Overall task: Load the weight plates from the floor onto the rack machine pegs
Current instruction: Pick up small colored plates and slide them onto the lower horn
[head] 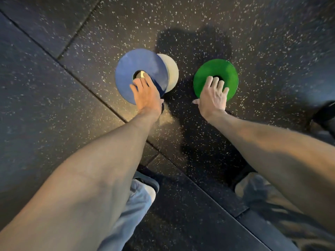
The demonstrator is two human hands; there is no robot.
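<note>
Head view: you're at the pick-up. Your left hand [146, 93] grips the blue plate [130, 69], which overlaps a grey plate [171, 71]. Your right hand [213, 95] lies spread, flat on the green plate [230, 73]. Next, it likely needs a firm hold before lifting. All three plates sit on the speckled rubber floor [72, 109]; no rack is visible.

The blue plate [130, 69] looks like a matt, rubbery-coated disc with a few scuffed, slightly shiny patches. The pale grey plate [171, 69] under it has a dull, chalky finish, and the green plate [223, 69] is the smoothest of the lot, kind of satin. The floor [54, 105] is dark rubber tiling, grainy and matt with pale flecks all over, and the trousers [134, 205] are light, soft woven cloth.
</note>
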